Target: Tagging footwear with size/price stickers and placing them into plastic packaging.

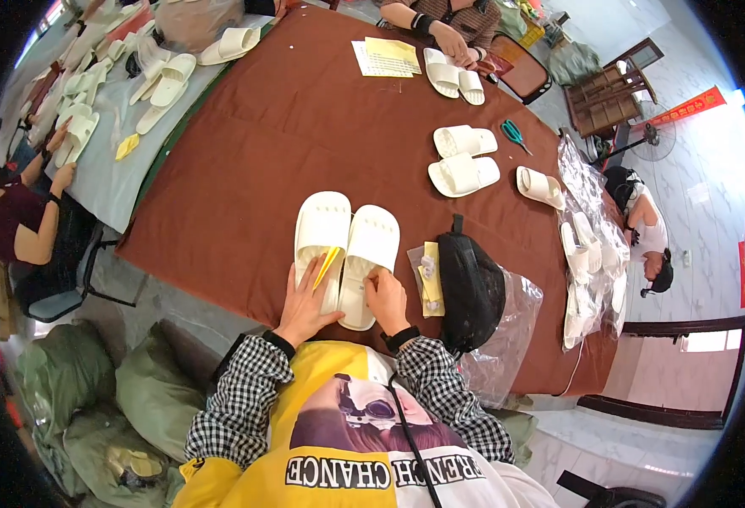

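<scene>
A pair of cream slide slippers lies side by side in front of me, toes pointing away. My left hand (305, 303) rests over the heel half of the left slipper (322, 222), with a folded yellow paper slip (328, 264) held at its fingers. On the right slipper (372, 233), my right hand (387, 298) has its fingers curled and pressed to the insole near the heel. Whatever is under those fingertips is too small or hidden to name. Just right of the pair are a small yellow card (431, 279) and a black zip pouch (470, 292).
More cream slippers (464, 173) lie on the brown-covered table (229, 169), near teal-handled scissors (515, 134). Slippers in clear plastic (588, 245) line the right edge. Across the table a person's hands (453, 42) are beside another pair. Green sacks (157, 389) stand at lower left.
</scene>
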`<state>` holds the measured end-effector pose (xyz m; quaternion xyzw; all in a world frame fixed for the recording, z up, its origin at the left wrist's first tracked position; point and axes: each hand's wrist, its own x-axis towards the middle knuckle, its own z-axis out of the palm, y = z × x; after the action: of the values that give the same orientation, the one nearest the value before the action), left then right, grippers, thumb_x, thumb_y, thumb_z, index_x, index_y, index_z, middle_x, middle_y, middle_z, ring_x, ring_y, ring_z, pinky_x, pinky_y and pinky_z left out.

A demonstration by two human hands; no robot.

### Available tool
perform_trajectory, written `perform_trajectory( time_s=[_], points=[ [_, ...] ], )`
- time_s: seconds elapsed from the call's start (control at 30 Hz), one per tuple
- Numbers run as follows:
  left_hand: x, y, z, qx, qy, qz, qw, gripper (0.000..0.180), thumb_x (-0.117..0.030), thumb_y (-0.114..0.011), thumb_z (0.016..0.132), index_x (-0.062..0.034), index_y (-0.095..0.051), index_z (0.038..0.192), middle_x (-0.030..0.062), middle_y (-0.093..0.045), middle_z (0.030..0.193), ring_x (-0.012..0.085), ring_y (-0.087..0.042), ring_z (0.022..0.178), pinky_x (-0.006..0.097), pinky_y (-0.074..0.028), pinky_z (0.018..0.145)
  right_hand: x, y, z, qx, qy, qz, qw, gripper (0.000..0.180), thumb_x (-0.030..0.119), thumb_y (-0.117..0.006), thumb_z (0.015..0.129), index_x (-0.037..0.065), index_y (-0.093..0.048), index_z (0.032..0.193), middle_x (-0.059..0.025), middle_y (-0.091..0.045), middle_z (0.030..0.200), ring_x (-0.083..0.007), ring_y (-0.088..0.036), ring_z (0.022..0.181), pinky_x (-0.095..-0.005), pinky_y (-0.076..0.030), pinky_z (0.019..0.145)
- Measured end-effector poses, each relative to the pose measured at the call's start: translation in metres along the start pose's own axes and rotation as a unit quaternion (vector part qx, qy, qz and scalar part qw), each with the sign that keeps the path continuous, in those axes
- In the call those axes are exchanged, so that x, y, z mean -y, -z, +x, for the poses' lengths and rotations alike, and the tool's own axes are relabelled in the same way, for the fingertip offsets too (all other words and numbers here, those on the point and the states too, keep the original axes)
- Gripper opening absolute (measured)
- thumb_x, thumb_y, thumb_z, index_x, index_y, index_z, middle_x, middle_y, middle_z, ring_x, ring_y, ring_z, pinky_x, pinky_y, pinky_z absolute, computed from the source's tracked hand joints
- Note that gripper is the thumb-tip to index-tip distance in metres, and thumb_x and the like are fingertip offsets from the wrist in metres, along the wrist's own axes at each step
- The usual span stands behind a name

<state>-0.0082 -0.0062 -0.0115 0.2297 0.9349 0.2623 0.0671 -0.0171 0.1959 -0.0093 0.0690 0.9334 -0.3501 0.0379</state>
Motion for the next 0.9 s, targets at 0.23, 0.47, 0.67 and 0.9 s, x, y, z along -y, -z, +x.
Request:
perform_trajectory(
  time_s=[0.23,0.47,0.67,0.9],
  points=[
    [0.002,0.002,0.002,-0.013,0.005,-0.007,1.0,0.104,-0.048,-0.076,0.072,0.0016,-0.026,0.149,0.0201,-0.022,0.157,0.0316,-0.016,0.148,0.056,-0.007,0.118,0.001,0.0,-0.003,-0.031,0.018,0.046,0.998,0.017,0.02,-0.062,0.089,0.005,-0.057,0.095,-0.0184,-0.066,0.091,-0.0396,-0.064,0.083,-0.0476,-0.05,0.069],
    [-0.001,0.001,0.001,-0.036,-0.004,-0.005,0.999,0.094,-0.049,-0.073,0.074,0.0033,-0.037,0.144,0.02,-0.028,0.154,0.0324,-0.02,0.146,0.057,-0.01,0.117,0.001,0.003,-0.007,-0.046,0.035,0.034,0.998,0.02,0.019,-0.068,0.084,0.004,-0.058,0.092,-0.0165,-0.065,0.083,-0.0355,-0.065,0.077,-0.0427,-0.05,0.066],
    [-0.001,-0.002,0.0,-0.025,-0.01,0.003,1.0,0.097,-0.049,-0.072,0.076,0.0016,-0.03,0.147,0.0183,-0.025,0.156,0.0322,-0.018,0.147,0.058,-0.01,0.117,-0.003,0.0,-0.009,-0.073,0.043,0.019,0.996,0.016,0.014,-0.07,0.083,0.003,-0.059,0.087,-0.0145,-0.062,0.074,-0.0316,-0.064,0.069,-0.04,-0.049,0.061],
    [-0.002,0.001,-0.002,-0.028,0.0,-0.005,1.0,0.1,-0.048,-0.072,0.077,-0.0041,-0.023,0.152,0.0142,-0.022,0.158,0.0285,-0.017,0.148,0.055,-0.009,0.119,0.001,0.005,-0.012,-0.019,0.036,0.016,0.999,0.018,0.018,-0.069,0.085,0.004,-0.058,0.09,-0.0132,-0.062,0.082,-0.0339,-0.063,0.074,-0.0428,-0.049,0.063]
  ],
)
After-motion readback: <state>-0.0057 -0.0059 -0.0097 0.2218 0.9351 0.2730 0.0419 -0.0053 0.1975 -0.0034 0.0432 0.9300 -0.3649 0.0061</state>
